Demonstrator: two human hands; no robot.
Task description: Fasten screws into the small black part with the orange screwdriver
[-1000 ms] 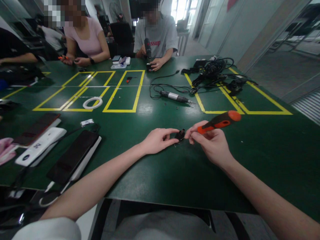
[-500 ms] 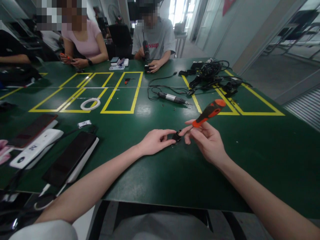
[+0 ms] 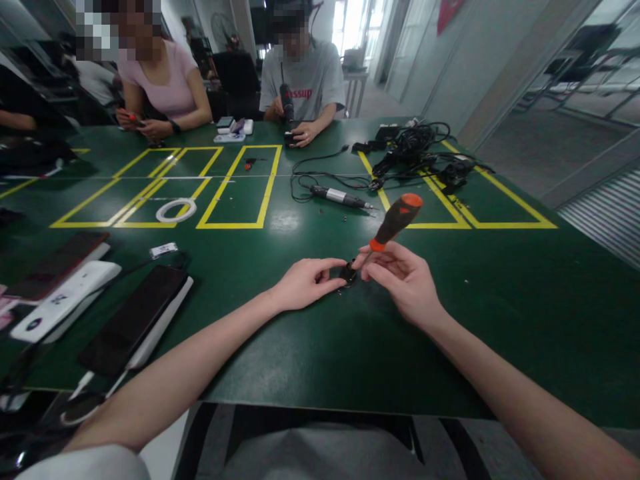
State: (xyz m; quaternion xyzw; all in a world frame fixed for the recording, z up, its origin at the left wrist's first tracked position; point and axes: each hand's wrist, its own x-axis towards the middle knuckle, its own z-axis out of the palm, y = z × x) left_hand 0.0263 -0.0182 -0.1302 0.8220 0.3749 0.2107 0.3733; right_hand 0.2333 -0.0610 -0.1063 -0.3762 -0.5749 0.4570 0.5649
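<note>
Between the thumb and index finger of my left hand (image 3: 311, 284) is a small black part (image 3: 348, 272), held low over the green table (image 3: 280, 353). My right hand (image 3: 403, 277) is closed on an orange and black screwdriver (image 3: 397, 222) just right of that part. The handle leans up and to the right, and the thin shaft runs down past my fingers towards the part. The tip is too small to make out. A few tiny bits lie beside the black part.
An electric screwdriver (image 3: 336, 196) with a cord lies ahead, near a heap of black cables (image 3: 413, 153). A white ring (image 3: 176, 211) sits left. Phones (image 3: 133, 320) and a white power strip (image 3: 65, 300) are at the left. Two people work across the table.
The screwdriver handle in my right hand has swung left and more upright, and my right hand has come closer to the black part. The whole view has shifted slightly.
</note>
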